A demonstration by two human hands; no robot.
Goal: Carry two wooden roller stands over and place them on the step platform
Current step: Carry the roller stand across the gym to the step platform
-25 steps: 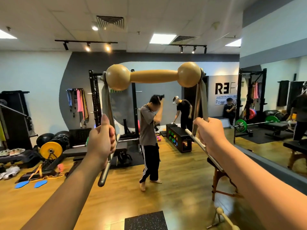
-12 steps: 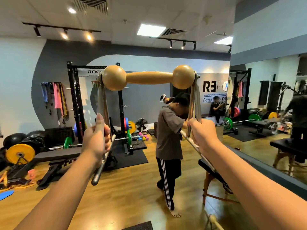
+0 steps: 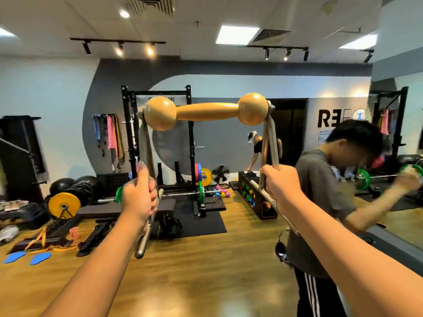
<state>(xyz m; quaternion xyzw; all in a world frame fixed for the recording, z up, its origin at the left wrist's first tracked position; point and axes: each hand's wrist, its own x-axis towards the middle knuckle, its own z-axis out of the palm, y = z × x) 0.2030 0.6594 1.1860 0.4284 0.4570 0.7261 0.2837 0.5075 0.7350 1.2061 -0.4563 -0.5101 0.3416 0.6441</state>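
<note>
I hold one wooden roller stand (image 3: 206,112) up in front of me at chest height. Its dumbbell-shaped wooden roller sits across the top between two metal side frames. My left hand (image 3: 138,197) is shut on the left metal frame, thumb up, with the foot bar sticking out below it. My right hand (image 3: 280,186) is shut on the right metal frame. No second roller stand and no step platform can be made out in view.
A person in a grey shirt (image 3: 320,202) stands close at the right, arm swung out. Ahead are a black squat rack (image 3: 158,143), a barbell with green plates (image 3: 201,192), a bench (image 3: 123,209), a dumbbell rack (image 3: 254,197) and another person (image 3: 257,147) bending there.
The view has swung left across the gym with the stand still held up. The person in grey has shifted from the centre to the right edge, much closer.
</note>
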